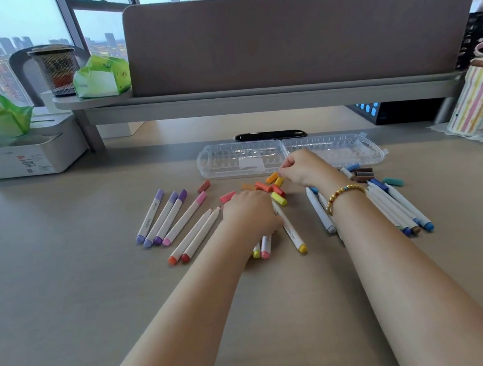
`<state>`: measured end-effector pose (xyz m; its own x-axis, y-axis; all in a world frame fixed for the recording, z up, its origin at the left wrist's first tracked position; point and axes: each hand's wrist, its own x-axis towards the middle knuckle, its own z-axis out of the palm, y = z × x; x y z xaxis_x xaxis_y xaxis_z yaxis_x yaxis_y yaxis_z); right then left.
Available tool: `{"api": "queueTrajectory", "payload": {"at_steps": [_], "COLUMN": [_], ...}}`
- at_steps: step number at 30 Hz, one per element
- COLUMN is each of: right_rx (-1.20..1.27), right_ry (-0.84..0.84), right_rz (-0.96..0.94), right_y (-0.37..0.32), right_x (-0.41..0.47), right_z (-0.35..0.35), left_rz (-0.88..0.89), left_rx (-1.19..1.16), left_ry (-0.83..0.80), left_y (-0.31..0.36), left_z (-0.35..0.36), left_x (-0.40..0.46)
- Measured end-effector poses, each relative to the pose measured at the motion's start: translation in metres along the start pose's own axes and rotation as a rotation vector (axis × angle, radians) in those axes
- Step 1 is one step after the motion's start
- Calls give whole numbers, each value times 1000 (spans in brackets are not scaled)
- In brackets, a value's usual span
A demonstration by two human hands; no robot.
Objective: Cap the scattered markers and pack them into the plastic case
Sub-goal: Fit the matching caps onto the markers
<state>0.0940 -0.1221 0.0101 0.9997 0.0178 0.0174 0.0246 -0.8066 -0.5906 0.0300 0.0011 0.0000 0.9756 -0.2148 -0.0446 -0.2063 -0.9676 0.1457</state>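
A clear plastic case (232,160) lies open and empty at the back of the desk. Several capped purple and pink markers (163,220) lie in a row at the left, beside two uncapped orange and red markers (193,237). My left hand (249,211) rests palm down on a few markers, its fingers curled over them. My right hand (304,167) pinches an orange cap (272,177) in a pile of loose orange, red and yellow caps (279,198). A yellow marker (291,231) lies between my arms. Blue and brown markers (398,211) lie at the right.
A grey desk divider (299,36) with a shelf stands behind the case. A white box (28,154) with tissues sits at the left, a striped cup (475,98) at the right. A black object (269,135) lies behind the case. Brown and teal caps (364,174) lie at the right.
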Motion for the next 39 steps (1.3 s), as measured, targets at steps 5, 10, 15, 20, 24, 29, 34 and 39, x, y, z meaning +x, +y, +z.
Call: {"api": "queueTrajectory", "payload": {"at_steps": [5,10,15,20,24,29,34,39], "right_rx": [5,46,-166,-361,-462,37,699,714], "right_ry": [-4,-14,-84,-46,-13,-69,-185,-232], "right_rz": [-21,-181,-371,-410,-415,-327,-218,-248], "right_y": [0,-16,-37,-38,-40,-42,-35,-33], "right_x": [1,-4,1,3,4,-2,-7,-11], "right_z": [5,23,53,68,67,52,32,30], "left_rz": [-79,-255,-418,-362,-345,-292,-198,-196], "left_rx": [-297,-824,-1318,-1406,-1356,-1214,-996,-850], "left_ry": [-23,102,182,191,157,131,96,94], "left_y": [-16,-65,-87,-94,-98,-93,-93,-89], "left_z": [-21,-33,-29,-20,-16,-15,-11,-8], "left_x": [0,-6,-23,-32,-28,-30,-28,-26]}}
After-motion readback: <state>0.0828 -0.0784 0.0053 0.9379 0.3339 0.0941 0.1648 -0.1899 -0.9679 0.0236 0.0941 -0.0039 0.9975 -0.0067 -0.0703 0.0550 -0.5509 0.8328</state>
